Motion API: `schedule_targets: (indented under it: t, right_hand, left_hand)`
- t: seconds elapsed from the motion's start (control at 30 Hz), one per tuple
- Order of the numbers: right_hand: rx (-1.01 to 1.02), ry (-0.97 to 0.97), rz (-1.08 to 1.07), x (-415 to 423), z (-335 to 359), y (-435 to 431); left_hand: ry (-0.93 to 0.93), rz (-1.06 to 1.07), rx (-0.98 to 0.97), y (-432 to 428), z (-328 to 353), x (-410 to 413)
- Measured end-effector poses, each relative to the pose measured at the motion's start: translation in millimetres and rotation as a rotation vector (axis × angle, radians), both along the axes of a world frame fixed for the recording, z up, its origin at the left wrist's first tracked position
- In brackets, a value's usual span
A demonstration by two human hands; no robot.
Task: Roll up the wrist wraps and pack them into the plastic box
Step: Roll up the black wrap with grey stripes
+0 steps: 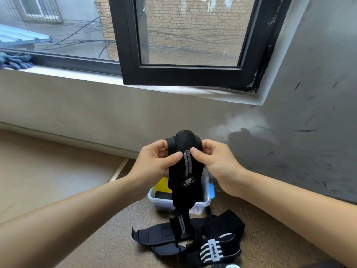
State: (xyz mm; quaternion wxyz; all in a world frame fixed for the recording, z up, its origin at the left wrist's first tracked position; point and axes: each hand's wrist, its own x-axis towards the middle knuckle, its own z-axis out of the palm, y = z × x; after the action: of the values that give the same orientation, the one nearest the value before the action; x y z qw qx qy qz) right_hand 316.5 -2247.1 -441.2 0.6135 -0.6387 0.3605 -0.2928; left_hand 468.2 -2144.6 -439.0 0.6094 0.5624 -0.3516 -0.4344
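Currently mid-roll: your left hand (154, 163) and right hand (216, 163) pinch the wrist wrap (185, 181) coil; next, wind in its tail.

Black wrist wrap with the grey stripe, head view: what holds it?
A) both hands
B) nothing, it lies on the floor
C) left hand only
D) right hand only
A: the left hand and the right hand both pinch the black wrist wrap with the grey stripe near its rolled top, its tail hanging in front of the clear plastic box.
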Motion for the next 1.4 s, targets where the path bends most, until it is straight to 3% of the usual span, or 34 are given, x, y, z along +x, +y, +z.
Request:
schedule_targets:
  t: [0.23,0.63,0.83,0.97,1.13,1.2,1.4]
  right_hand:
    - [-0.076,-0.013,0.098,1,3,8]
    - [-0.062,0.015,0.085,2,3,13]
    - [0.046,-0.133,-0.085,8,0,13]
    - [0.013,-0.087,-0.050,6,-3,6]
    - [-0.095,0.067,0.261,-12,4,-11]
    - [-0.160,0.151,0.419,-19,7,-14]
    - [-0.145,0.244,0.656,-29,20,-11]
  left_hand:
    - [0.118,0.211,0.091,-3,3,-6]
    - [0.148,0.229,0.090,-4,3,-2]
    - [0.147,0.170,0.072,-1,0,-17]
    - [-0.039,0.171,0.124,-1,0,-6]
    - [-0.350,0.290,0.165,-2,-10,23]
    - [-0.373,0.188,0.114,-3,-7,27]
    - [-0.332,-0.484,0.173,-2,-10,24]
